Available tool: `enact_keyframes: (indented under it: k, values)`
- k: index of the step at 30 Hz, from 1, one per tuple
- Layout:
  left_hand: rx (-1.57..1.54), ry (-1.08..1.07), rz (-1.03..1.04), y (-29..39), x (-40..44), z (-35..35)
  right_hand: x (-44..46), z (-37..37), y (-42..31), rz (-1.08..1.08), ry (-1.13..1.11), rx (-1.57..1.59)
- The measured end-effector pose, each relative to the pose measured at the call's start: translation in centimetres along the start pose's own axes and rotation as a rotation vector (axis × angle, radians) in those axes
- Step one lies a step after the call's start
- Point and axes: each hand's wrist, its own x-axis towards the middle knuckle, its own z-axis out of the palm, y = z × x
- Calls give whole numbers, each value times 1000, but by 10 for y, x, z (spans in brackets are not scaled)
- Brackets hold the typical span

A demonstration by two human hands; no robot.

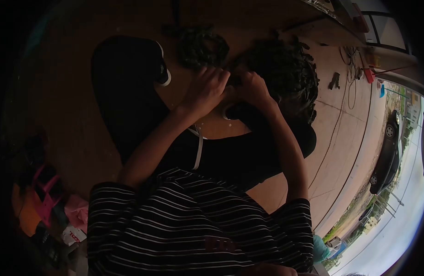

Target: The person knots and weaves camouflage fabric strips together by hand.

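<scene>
My left hand (208, 92) is closed, its knuckles up, just below a dark ring-shaped bundle (203, 48) on the floor. Close beside it on the right, my right hand (254, 89) is also closed, with bent fingers facing the left hand. What the fingers pinch is too dark and small to make out. Right of my right hand lies a larger heap of dark, knobbly pieces (290, 69) that look strung together. It touches or nearly touches that hand; the shadow hides which.
My bent legs in black trousers (124, 87) surround the work on the brown floor (272, 191). Bags and cloth, one with a pink strap (46, 198), lie at lower left. A cable (334, 138) runs along the right floor near a red dustpan (369, 75). Outside stands a dark car (387, 156).
</scene>
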Motion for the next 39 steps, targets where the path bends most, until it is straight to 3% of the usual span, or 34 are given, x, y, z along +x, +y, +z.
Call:
enact_keyframes:
  k: [2,7,16,19,22,23,24,26,29,30,33,34,36,39]
  values:
    - [294,-137,58,-4,-5,23,-2,8,3,-20,-29,-62]
    - [92,-102,49,-1,-10,36,5,11,19,24,-112,-195]
    - [17,-19,83,5,-13,0,13,5,63,48,0,-224]
    - [5,-19,29,2,-15,-20,13,-4,63,166,5,-238]
    - [34,-74,-99,-7,-15,-30,5,-9,47,167,-19,-133]
    - [64,-116,-181,-12,-15,-31,2,-7,44,77,4,46]
    - [61,-114,-184,-16,-16,-29,0,-8,36,-14,28,225]
    - [123,114,-51,-25,-19,-22,-5,-13,21,16,-40,273]
    - [-101,-60,-21,-6,-16,-17,-9,-20,-7,38,-132,295]
    - [-49,-6,44,-4,-16,-9,-10,-20,-12,33,-154,261]
    - [-227,-119,-125,-7,-12,3,-13,-27,-8,23,-175,397]
    - [-225,-118,-128,-8,-12,4,-15,-28,-3,20,-177,398]
    - [-274,-99,-194,-10,-11,2,-18,-32,2,79,-132,732]
    - [-300,-9,-181,-5,-10,1,-18,-37,-2,61,-38,846]
